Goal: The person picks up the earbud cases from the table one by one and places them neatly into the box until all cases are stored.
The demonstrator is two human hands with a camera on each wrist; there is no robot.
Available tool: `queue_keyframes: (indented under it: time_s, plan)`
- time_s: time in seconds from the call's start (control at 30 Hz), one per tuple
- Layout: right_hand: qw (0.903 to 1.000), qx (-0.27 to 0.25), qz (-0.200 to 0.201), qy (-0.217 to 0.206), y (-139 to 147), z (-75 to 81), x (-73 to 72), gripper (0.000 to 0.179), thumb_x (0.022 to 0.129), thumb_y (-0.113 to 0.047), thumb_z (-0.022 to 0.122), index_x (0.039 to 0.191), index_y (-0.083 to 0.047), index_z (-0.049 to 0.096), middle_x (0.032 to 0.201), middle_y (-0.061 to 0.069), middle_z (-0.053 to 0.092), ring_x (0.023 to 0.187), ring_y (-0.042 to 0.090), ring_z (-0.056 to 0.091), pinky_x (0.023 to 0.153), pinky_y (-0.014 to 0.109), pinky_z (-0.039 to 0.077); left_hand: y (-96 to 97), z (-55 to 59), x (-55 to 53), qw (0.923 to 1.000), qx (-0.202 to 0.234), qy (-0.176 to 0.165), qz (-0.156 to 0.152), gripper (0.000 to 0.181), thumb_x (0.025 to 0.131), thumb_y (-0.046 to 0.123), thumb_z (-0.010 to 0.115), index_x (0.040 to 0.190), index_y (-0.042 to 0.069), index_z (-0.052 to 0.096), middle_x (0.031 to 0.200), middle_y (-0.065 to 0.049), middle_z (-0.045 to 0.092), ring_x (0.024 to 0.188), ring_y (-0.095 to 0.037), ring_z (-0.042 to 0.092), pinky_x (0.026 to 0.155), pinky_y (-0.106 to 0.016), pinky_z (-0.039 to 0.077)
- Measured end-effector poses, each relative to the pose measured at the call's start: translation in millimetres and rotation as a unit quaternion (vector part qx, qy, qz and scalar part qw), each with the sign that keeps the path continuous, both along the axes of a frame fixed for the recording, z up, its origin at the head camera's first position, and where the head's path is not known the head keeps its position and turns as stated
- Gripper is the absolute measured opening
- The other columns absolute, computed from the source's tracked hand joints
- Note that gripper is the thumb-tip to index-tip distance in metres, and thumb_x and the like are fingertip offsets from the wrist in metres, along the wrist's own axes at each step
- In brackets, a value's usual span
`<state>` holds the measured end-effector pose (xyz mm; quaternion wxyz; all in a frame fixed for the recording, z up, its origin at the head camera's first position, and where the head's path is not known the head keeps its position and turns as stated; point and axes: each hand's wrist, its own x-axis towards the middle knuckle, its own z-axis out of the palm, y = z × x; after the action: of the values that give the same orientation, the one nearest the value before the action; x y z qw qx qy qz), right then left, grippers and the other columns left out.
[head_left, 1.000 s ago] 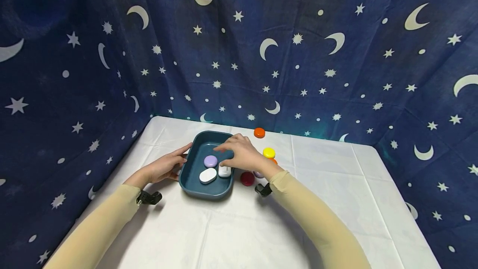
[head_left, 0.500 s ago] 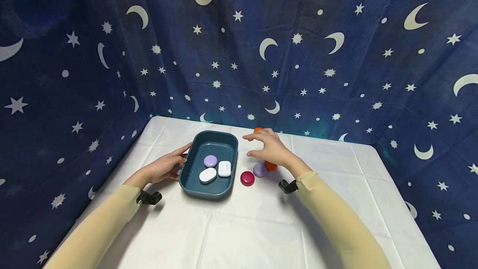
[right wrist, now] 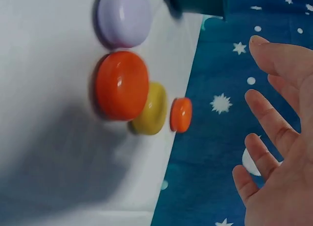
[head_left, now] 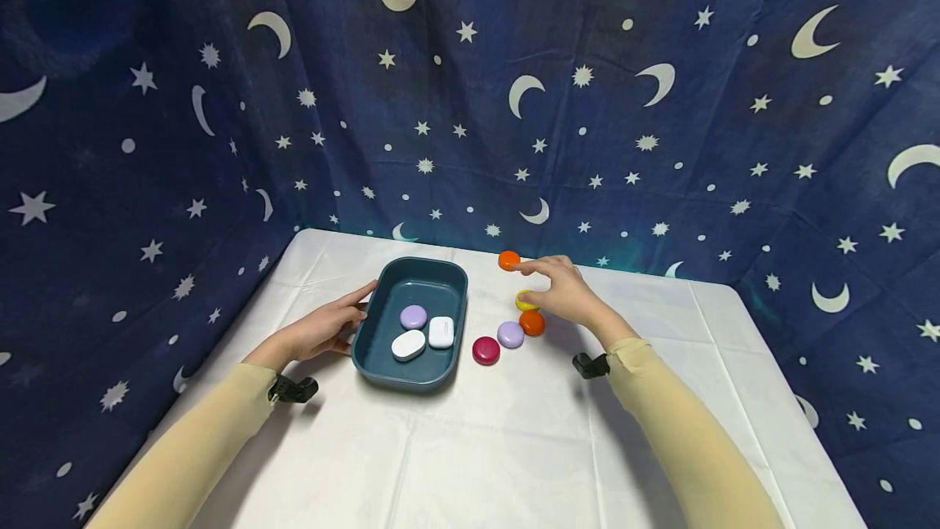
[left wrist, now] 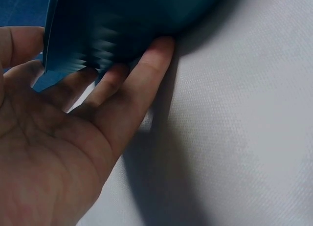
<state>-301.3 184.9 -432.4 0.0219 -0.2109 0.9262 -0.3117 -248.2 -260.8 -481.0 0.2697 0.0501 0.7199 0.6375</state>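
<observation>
My left hand (head_left: 323, 331) touches the left wall of a dark teal rectangular tray (head_left: 367, 366), its fingers fairly straight against the side; the left wrist view shows those fingertips (left wrist: 161, 47) at the tray's lower wall. Inside the tray lie a lilac round disc (head_left: 414, 317), a white oval piece (head_left: 408, 345) and a white rounded-square piece (head_left: 441, 332) with faint print. My right hand (head_left: 564, 292) hovers with spread, empty fingers over a glossy yellow disc (right wrist: 151, 108), which it partly covers in the head view. An orange disc (right wrist: 122, 86) sits right beside the yellow one.
Toward the tray, a second lilac disc (head_left: 510, 335) and a dark red disc (head_left: 485, 351) continue the row. Another orange disc (head_left: 509, 260) is near the back edge of the white-covered table (head_left: 499, 447). A blue star-and-moon curtain (head_left: 470, 104) stands behind.
My right hand has moved from over the tray rightward to above the yellow disc, uncovering the white rounded-square piece and the tray's right rim. The left hand stays at the tray.
</observation>
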Motion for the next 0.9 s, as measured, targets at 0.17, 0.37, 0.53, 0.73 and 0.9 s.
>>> queue_keyframes:
  time_s: [0.17,0.37,0.53,0.73,0.9]
  plan:
    - [0.9996,0.012,-0.014,-0.023,7,-6.6,-0.2,0.052,0.089,-0.029,0.078,0.139,-0.028,0.066,0.132,0.005,0.065,0.133,0.03,0.035,0.107,0.06,0.033,-0.2,-0.1,-0.9,1.0,0.002,-0.001,-0.001,0.073,0.103,0.009,0.038,0.165,0.036,0.013,0.141,-0.026,0.051,0.095,-0.02,0.054,0.08,-0.048,0.056]
    - [0.9989,0.029,-0.019,-0.032,14,-19.4,2.0,0.053,0.086,-0.028,0.08,0.138,-0.026,0.067,0.13,0.004,0.066,0.134,0.03,0.036,0.108,0.058,0.029,-0.4,-0.5,-1.2,1.0,0.004,-0.003,-0.002,0.072,0.103,0.009,0.037,0.166,0.035,0.012,0.142,-0.026,0.05,0.096,-0.02,0.055,0.08,-0.048,0.056]
    - [0.9985,0.037,-0.014,-0.037,19,-31.2,5.1,0.056,0.084,-0.029,0.083,0.138,-0.023,0.068,0.126,0.003,0.067,0.131,0.032,0.038,0.105,0.058,0.031,-0.4,-0.8,-0.7,1.0,0.002,-0.001,-0.002,0.07,0.105,0.01,0.037,0.166,0.036,0.012,0.145,-0.025,0.049,0.106,-0.023,0.056,0.08,-0.048,0.056]
    - [0.9978,0.048,-0.02,-0.041,27,-42.8,10.8,0.055,0.083,-0.031,0.085,0.135,-0.022,0.07,0.124,0.002,0.068,0.125,0.03,0.042,0.102,0.054,0.034,-0.1,-0.5,0.1,1.0,0.001,-0.001,-0.002,0.068,0.107,0.013,0.038,0.165,0.037,0.013,0.147,-0.024,0.047,0.115,-0.027,0.055,0.081,-0.049,0.056]
    - [0.9977,0.049,-0.009,-0.045,31,-49.6,14.4,0.056,0.08,-0.031,0.088,0.133,-0.022,0.071,0.123,0.003,0.068,0.12,0.03,0.044,0.098,0.05,0.034,0.1,-0.5,0.5,1.0,0.003,-0.001,-0.004,0.067,0.107,0.014,0.038,0.165,0.036,0.012,0.149,-0.025,0.045,0.12,-0.029,0.053,0.082,-0.049,0.056]
